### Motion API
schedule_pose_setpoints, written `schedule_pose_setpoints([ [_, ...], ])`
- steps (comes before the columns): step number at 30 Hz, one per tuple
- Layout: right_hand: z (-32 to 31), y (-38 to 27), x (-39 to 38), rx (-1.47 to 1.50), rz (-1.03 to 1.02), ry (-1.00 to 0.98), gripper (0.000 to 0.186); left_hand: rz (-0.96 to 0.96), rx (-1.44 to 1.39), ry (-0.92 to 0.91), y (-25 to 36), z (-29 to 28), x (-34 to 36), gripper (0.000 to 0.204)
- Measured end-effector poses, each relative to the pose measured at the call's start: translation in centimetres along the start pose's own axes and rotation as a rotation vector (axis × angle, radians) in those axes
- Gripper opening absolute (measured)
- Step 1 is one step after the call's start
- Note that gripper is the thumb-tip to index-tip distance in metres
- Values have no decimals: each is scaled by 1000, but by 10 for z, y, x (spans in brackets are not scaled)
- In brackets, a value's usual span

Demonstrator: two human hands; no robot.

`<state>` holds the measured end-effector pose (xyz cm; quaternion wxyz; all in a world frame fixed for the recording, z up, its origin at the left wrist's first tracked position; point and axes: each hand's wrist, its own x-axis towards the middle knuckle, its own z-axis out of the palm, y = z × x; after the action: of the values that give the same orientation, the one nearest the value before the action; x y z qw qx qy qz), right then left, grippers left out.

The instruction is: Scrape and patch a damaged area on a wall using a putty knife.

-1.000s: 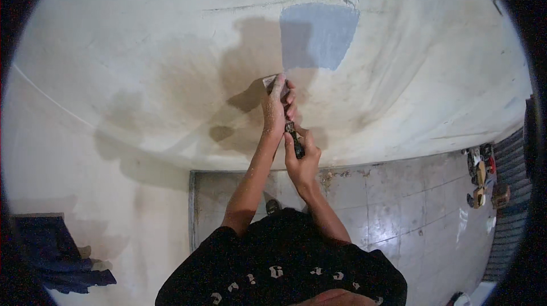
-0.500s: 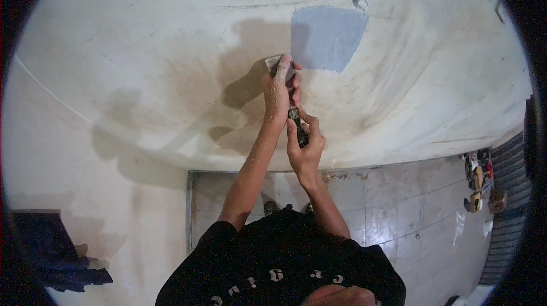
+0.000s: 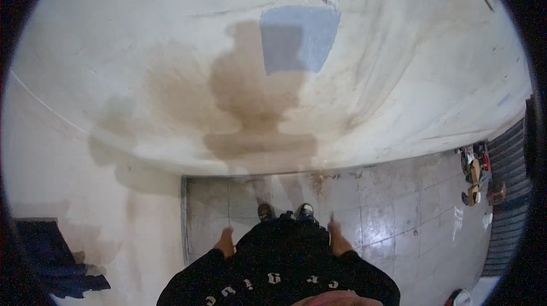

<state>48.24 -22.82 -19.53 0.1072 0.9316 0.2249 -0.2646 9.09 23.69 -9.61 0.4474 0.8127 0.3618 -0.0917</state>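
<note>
Both arms hang low at my sides, away from the wall. My left hand [image 3: 227,236] is a small, foreshortened patch beside the dark T-shirt [image 3: 285,255]; its fingers do not show. On the other side, my right hand [image 3: 336,235] is likewise foreshortened and smeared by motion. A thin, faint streak rises above it against the floor, too blurred to name. Ahead of me the pale wall [image 3: 171,33] carries a blue-grey painted patch [image 3: 313,41] with my shadow falling over its left part. Whatever either hand holds is hidden.
Grey floor tiles [image 3: 393,203] lie below, with my shoes [image 3: 306,211] near the wall's foot. A side wall [image 3: 142,220] stands at left, bearing a dark patch [image 3: 51,257]. Assorted items [image 3: 473,175] sit at right beside a corrugated shutter [image 3: 510,192].
Both hands have dropped from the wall to my sides. The dark-handled tool they held together before the wall no longer shows clearly. The view has shifted slightly right.
</note>
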Motion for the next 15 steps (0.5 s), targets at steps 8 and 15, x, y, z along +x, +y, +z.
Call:
schedule_pose_setpoints([
  [8,54,17,-96,-583,-349,-945,36,-256,143,-281,-23,-6,-204,46],
  [15,-100,-24,-15,748,317,98,31,-280,-825,68,15,5,-102,38],
])
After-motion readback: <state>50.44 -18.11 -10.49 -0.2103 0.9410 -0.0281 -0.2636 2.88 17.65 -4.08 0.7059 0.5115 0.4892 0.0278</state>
